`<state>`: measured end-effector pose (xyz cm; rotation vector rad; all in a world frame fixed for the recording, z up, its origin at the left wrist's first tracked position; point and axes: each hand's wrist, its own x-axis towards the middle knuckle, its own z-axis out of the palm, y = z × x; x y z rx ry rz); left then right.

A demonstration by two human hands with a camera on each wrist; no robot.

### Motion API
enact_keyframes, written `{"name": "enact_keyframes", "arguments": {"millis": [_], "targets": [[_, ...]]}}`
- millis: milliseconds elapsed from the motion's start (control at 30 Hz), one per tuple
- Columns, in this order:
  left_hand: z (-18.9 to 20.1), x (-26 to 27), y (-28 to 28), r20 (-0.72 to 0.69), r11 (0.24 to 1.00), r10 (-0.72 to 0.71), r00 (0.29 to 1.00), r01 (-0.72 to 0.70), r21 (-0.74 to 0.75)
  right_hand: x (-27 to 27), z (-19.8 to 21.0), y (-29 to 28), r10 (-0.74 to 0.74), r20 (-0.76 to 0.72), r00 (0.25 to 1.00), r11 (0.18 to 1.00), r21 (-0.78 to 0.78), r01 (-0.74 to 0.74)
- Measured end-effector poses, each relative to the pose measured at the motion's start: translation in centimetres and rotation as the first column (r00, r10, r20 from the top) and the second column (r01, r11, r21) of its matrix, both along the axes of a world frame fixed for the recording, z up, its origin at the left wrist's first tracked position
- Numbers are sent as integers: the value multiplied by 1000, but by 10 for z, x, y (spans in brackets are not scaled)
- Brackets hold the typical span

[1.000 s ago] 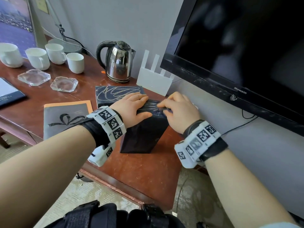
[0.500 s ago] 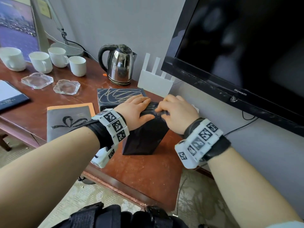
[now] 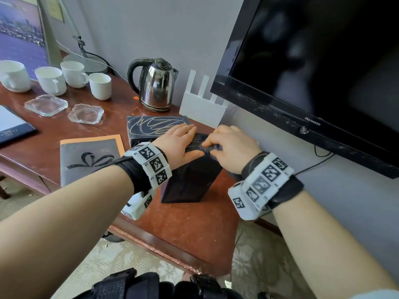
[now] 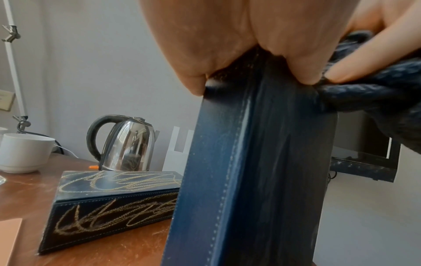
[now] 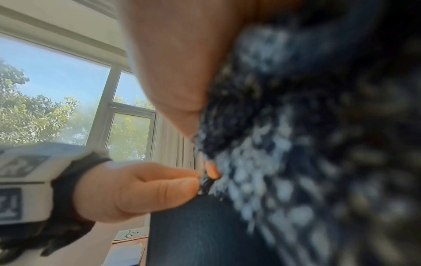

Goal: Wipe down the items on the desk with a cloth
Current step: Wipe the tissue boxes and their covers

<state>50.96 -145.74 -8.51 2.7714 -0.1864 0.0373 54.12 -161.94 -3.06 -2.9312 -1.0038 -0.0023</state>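
left hand (image 3: 179, 145): clasping top of upright dark box (image 3: 190, 182), fingers across, thumb on near face | right hand (image 3: 233, 147): fingers curled on dark cloth (image 4: 376, 93), pressed to box top | box: standing at desk (image 3: 183, 225) right end, just beside patterned box (image 3: 151, 124)

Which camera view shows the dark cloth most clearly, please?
The left wrist view: the cloth is sharp there, bunched under the right hand's fingers against the upright dark blue box. The right wrist view shows it large but blurred; the head view, only a sliver.

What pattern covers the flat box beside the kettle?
Flat box: gold scribbles on dark blue; left wrist view.
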Motion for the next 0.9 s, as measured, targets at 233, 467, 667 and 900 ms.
{"name": "enact_keyframes", "arguments": {"millis": [233, 467, 667, 900], "targets": [[-7, -12, 18, -101, 934, 65, 993, -96, -345, 4, 19, -2, -116, -134, 984, 982, 131, 134], [-8, -17, 22, -119, 866, 159, 980, -196, -460, 11, -5, 33, -220, 67, 973, 975, 19, 219], [-11, -16, 22, -86, 864, 162, 983, -184, -469, -9, 5, 16, 110, -53, 992, 993, -24, -112], [-15, -15, 24, -64, 852, 145, 987, -157, -499, 8, -4, 50, -161, 80, 984, 987, 21, 160]]}}
